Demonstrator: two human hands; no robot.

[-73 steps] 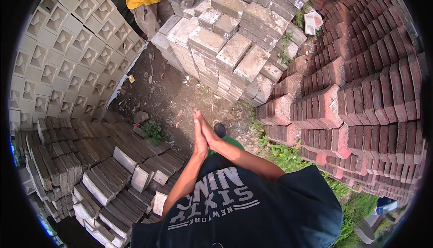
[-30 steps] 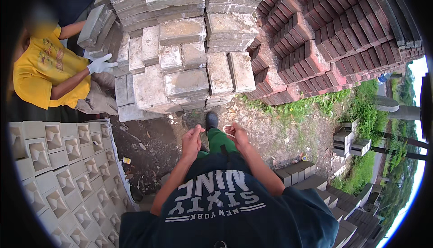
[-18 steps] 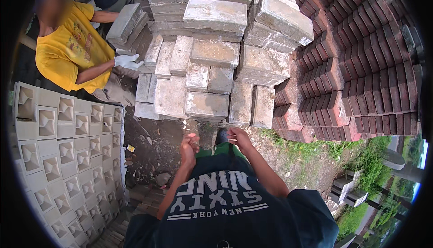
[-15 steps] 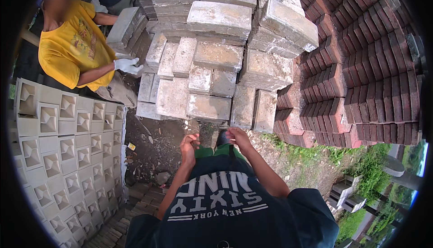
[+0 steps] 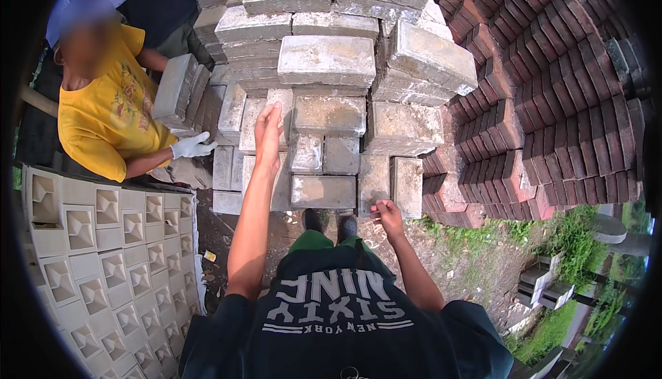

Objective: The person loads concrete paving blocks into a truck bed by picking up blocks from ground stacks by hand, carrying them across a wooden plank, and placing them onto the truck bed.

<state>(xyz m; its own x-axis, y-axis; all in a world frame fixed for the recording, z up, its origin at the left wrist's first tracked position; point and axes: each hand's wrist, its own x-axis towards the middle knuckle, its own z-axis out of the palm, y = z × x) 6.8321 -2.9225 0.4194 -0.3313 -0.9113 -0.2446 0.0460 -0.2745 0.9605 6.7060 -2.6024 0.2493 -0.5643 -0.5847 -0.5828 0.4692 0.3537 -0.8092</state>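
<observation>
My left hand (image 5: 269, 134) is raised over the stack of grey concrete paving blocks (image 5: 328, 115), its fingers stretched upward beside a narrow pale block (image 5: 281, 99). It appears to hold nothing; whether it touches the block is unclear. My right hand (image 5: 387, 219) hovers at the near edge of the stack, close to an upright block (image 5: 374, 177), with fingers loosely bent, apart and empty. A larger pale block (image 5: 326, 56) lies higher up the pile, with another tilted block (image 5: 433, 58) to its right.
At the left, a person in a yellow shirt (image 5: 110, 103) has a white-gloved hand (image 5: 193, 146) beside the stack. Cream hollow blocks (image 5: 110, 255) form a wall at lower left. Dark red pavers (image 5: 565, 131) rise in stacks on the right. Dirt and grass (image 5: 476, 248) border my feet.
My left hand has moved forward from near my waist to over the blocks. My right hand has shifted slightly right. The co-worker's gloved hand stays beside the stack.
</observation>
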